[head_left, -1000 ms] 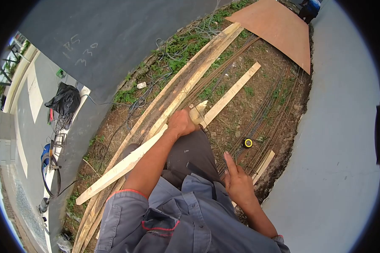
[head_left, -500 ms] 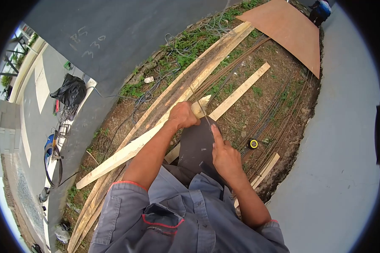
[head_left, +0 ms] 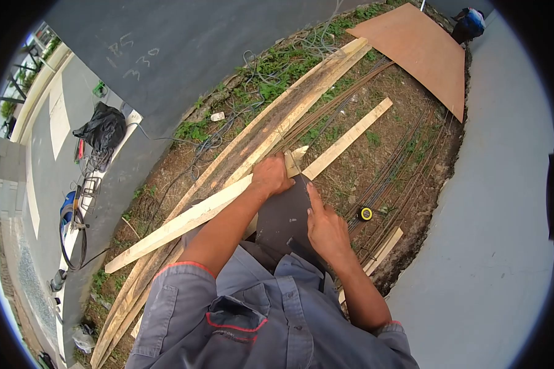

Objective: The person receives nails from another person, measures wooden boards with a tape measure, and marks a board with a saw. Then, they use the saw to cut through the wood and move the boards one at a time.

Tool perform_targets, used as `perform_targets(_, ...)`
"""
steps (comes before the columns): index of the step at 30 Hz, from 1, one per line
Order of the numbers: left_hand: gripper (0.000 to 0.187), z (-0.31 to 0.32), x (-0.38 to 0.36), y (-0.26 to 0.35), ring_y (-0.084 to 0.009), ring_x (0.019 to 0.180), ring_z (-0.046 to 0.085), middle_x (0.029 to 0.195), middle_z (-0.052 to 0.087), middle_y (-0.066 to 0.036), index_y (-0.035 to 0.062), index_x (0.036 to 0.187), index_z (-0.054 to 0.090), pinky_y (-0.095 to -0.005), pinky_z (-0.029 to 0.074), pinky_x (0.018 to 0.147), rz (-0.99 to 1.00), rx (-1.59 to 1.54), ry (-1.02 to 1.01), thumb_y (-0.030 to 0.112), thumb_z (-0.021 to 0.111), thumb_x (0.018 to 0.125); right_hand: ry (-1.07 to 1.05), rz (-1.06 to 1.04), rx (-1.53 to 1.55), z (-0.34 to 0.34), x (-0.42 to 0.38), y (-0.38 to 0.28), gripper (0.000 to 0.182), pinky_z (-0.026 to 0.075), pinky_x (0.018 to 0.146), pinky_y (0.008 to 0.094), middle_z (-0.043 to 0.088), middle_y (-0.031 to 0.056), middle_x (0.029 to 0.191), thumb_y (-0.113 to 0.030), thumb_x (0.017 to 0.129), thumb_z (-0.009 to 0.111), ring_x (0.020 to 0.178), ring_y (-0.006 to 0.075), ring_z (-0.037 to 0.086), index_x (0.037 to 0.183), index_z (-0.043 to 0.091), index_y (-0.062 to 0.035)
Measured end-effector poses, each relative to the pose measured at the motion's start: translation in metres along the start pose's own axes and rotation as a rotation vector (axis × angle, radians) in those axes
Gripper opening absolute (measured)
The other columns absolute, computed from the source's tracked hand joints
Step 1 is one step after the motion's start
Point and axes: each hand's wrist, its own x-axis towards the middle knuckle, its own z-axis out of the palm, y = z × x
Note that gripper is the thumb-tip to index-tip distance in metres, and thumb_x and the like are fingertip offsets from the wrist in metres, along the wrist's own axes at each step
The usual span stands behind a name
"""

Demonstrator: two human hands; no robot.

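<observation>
My left hand [head_left: 272, 174] is wrapped round a pale wooden strip [head_left: 184, 222], near its splintered upper end, above my dark trouser knee. My right hand [head_left: 326, 227] is closed, its index finger stretched forward along a thin blade [head_left: 302, 174] that crosses the strip just beyond my left hand. The tool's handle is hidden inside my right fist. Another pale board [head_left: 351, 137] lies on the ground ahead of the knee.
Long planks [head_left: 277, 132] run along the left, with thin metal rods [head_left: 406, 166] and a yellow tape measure [head_left: 365, 214] on the right. A brown sheet [head_left: 418, 55] lies ahead; beyond it is another person [head_left: 469, 26]. Grey walls flank the dirt strip.
My left hand and the strip have shifted slightly, and the blade's position across the wood has changed a little. The whole view has tilted slightly. Both hands keep their hold.
</observation>
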Motion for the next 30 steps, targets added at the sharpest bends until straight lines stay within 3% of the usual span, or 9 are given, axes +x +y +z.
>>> perform_targets(4, 0.047, -0.007, 0.006, -0.006, -0.0417, 0.101, 0.069, 0.103, 0.071, -0.028, -0.0064, 0.111, 0.064, -0.0475, 0.055, 0.088, -0.1, -0.024, -0.124, 0.023, 0.073, 0.075, 0.029, -0.046, -0.047, 0.004, -0.002, 0.0, 0.063, 0.056, 0.067, 0.0571, 0.064, 0.0286, 0.088, -0.019, 0.099, 0.056, 0.074, 0.0469, 0.068, 0.158, 0.033, -0.0179)
perform_targets(7, 0.045, -0.015, 0.005, -0.005, -0.0417, 0.101, 0.069, 0.104, 0.071, -0.028, -0.0057, 0.11, 0.065, -0.0474, 0.055, 0.089, -0.143, -0.032, -0.141, 0.02, 0.071, 0.075, -0.132, 0.058, -0.058, -0.032, -0.057, -0.013, 0.065, 0.055, 0.067, 0.0565, 0.066, 0.0286, 0.09, -0.018, 0.099, 0.056, 0.073, 0.0482, 0.067, 0.158, 0.031, -0.019)
perform_targets(10, 0.041, -0.017, 0.007, 0.001, -0.0408, 0.103, 0.069, 0.107, 0.071, -0.028, -0.0044, 0.11, 0.066, -0.0467, 0.055, 0.091, -0.158, -0.031, -0.159, 0.017, 0.07, 0.076, -0.05, 0.002, -0.04, -0.038, -0.098, -0.003, 0.066, 0.055, 0.063, 0.0559, 0.067, 0.0275, 0.085, -0.016, 0.097, 0.057, 0.071, 0.0463, 0.068, 0.158, 0.031, -0.0177)
perform_targets(16, 0.038, -0.036, -0.001, 0.013, -0.0399, 0.108, 0.069, 0.111, 0.071, -0.027, -0.0044, 0.108, 0.068, -0.0462, 0.055, 0.093, -0.171, -0.041, -0.205, 0.016, 0.068, 0.077, 0.014, -0.024, -0.012, 0.007, 0.029, -0.007, 0.065, 0.054, 0.068, 0.056, 0.068, 0.0275, 0.082, -0.012, 0.096, 0.058, 0.075, 0.0475, 0.068, 0.156, 0.033, -0.0115)
perform_targets(18, 0.039, -0.033, -0.009, 0.015, -0.0399, 0.108, 0.069, 0.112, 0.071, -0.027, -0.0045, 0.108, 0.069, -0.0458, 0.055, 0.093, -0.173, -0.037, -0.224, 0.018, 0.068, 0.076, 0.047, -0.091, -0.01, 0.003, 0.016, -0.003, 0.064, 0.056, 0.068, 0.055, 0.067, 0.0285, 0.085, -0.018, 0.096, 0.058, 0.071, 0.0472, 0.068, 0.156, 0.036, -0.0143)
perform_targets(22, 0.039, -0.038, 0.0, 0.002, -0.0393, 0.105, 0.07, 0.11, 0.072, -0.026, -0.0051, 0.104, 0.071, -0.0441, 0.056, 0.092, -0.187, -0.036, -0.203, 0.02, 0.071, 0.075, -0.043, -0.024, -0.082, -0.031, -0.086, -0.006, 0.069, 0.056, 0.061, 0.0533, 0.065, 0.0245, 0.078, -0.017, 0.095, 0.06, 0.068, 0.0428, 0.068, 0.158, 0.033, -0.0169)
perform_targets(25, 0.036, -0.031, 0.002, -0.005, -0.0394, 0.101, 0.071, 0.105, 0.072, -0.027, -0.0052, 0.098, 0.073, -0.0445, 0.057, 0.089, -0.199, -0.046, -0.21, 0.019, 0.073, 0.072, -0.026, -0.009, -0.059, -0.029, -0.11, 0.0, 0.072, 0.056, 0.057, 0.0525, 0.064, 0.0229, 0.075, -0.018, 0.094, 0.061, 0.067, 0.0407, 0.069, 0.16, 0.031, -0.0182)
perform_targets(30, 0.034, -0.045, 0.011, 0.016, -0.0373, 0.096, 0.073, 0.098, 0.073, -0.026, -0.0041, 0.089, 0.075, -0.0431, 0.058, 0.084, -0.144, -0.052, -0.268, 0.021, 0.075, 0.066, 0.175, -0.084, -0.036, 0.01, 0.013, 0.005, 0.066, 0.056, 0.062, 0.0537, 0.065, 0.0247, 0.079, -0.018, 0.096, 0.059, 0.07, 0.0448, 0.068, 0.157, 0.035, -0.0177)
